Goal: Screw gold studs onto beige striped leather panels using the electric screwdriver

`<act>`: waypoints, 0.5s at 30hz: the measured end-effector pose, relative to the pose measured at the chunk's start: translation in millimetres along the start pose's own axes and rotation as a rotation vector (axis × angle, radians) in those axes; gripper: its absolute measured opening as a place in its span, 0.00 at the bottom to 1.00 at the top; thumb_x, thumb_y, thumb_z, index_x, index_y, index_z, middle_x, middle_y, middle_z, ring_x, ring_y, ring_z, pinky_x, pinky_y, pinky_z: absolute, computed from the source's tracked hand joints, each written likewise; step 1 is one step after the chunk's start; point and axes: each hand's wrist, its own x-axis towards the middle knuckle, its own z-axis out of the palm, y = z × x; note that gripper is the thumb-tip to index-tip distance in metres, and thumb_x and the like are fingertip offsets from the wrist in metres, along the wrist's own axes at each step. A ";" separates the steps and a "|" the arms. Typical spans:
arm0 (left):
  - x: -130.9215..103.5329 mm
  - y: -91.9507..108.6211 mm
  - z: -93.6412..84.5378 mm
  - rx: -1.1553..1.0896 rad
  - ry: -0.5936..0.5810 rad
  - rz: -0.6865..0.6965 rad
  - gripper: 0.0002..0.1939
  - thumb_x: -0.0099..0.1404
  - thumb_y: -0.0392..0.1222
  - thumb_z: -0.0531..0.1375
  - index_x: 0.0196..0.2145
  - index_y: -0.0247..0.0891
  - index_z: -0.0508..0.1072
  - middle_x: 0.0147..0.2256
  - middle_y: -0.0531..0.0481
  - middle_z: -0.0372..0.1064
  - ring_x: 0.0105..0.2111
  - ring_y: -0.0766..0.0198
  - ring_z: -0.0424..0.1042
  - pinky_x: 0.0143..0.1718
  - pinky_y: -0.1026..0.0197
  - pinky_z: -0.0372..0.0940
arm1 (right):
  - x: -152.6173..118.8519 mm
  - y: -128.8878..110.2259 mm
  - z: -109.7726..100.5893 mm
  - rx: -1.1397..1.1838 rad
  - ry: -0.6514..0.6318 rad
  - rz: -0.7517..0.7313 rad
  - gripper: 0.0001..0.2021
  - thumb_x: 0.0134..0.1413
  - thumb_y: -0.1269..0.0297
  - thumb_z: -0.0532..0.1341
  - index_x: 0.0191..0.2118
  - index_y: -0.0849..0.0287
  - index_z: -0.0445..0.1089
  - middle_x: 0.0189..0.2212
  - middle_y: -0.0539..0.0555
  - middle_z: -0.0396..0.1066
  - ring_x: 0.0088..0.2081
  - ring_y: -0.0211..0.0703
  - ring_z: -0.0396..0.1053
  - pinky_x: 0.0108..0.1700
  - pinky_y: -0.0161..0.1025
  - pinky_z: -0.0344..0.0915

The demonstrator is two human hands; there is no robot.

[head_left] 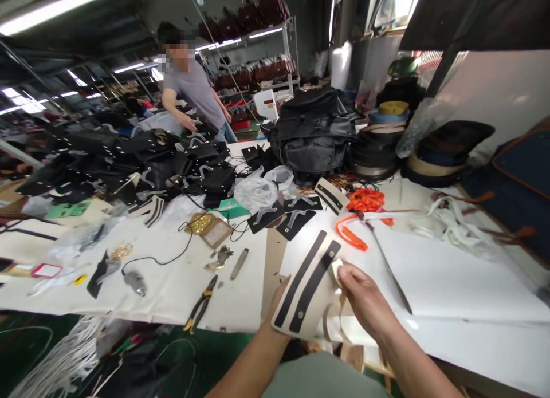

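A cream panel [307,283] with two dark strips and small metal studs is held up over the front edge of the white table. My left hand [278,300] is wrapped behind its left side, most of the fingers hidden by the panel. At the panel's right edge, my right hand [358,289] pinches a small cream piece [337,268] between thumb and fingers. Pale strips hang below, between the panel and my right wrist.
Pliers [200,306], a grey-handled tool [239,264] and an open box of brass parts [209,229] lie left. Orange ribbon [366,200] and a long blade [391,269] lie right. Black bags [313,137] are piled behind; a person [193,89] stands at the far left.
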 end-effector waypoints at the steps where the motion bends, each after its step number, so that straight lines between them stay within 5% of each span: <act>1: -12.5 -2.1 4.3 -0.062 -0.026 -0.065 0.33 0.54 0.69 0.66 0.40 0.33 0.82 0.42 0.36 0.80 0.46 0.42 0.78 0.49 0.46 0.72 | -1.4 -0.9 1.7 0.052 -0.054 0.011 0.27 0.52 0.34 0.63 0.28 0.56 0.68 0.29 0.53 0.73 0.33 0.46 0.69 0.37 0.40 0.66; 4: -45.3 -1.5 15.7 -0.146 0.012 -0.118 0.29 0.57 0.62 0.67 0.43 0.32 0.81 0.43 0.37 0.80 0.48 0.44 0.77 0.52 0.49 0.71 | -12.3 -5.4 1.5 0.128 -0.193 0.007 0.24 0.55 0.39 0.65 0.27 0.57 0.65 0.24 0.47 0.65 0.28 0.39 0.61 0.33 0.36 0.60; 6: -63.2 4.9 21.6 -0.104 0.095 0.039 0.32 0.62 0.64 0.62 0.50 0.34 0.79 0.46 0.39 0.80 0.49 0.45 0.76 0.52 0.49 0.70 | -22.8 -9.8 -2.1 0.100 -0.246 -0.019 0.23 0.57 0.41 0.64 0.28 0.58 0.66 0.25 0.47 0.64 0.28 0.38 0.59 0.34 0.36 0.58; 9: -80.8 18.1 31.8 0.109 0.068 0.257 0.35 0.64 0.66 0.60 0.56 0.36 0.76 0.48 0.40 0.79 0.51 0.46 0.75 0.53 0.50 0.69 | -37.1 -14.7 -8.9 0.034 -0.297 -0.048 0.23 0.58 0.41 0.64 0.29 0.58 0.68 0.27 0.48 0.66 0.30 0.38 0.59 0.34 0.36 0.57; 15: -85.7 28.6 65.1 0.546 0.096 0.245 0.24 0.59 0.55 0.69 0.44 0.32 0.81 0.40 0.43 0.80 0.41 0.49 0.78 0.43 0.54 0.70 | -55.0 -14.1 -23.0 -0.052 -0.254 -0.140 0.23 0.61 0.43 0.62 0.27 0.58 0.67 0.23 0.46 0.61 0.27 0.36 0.55 0.29 0.35 0.53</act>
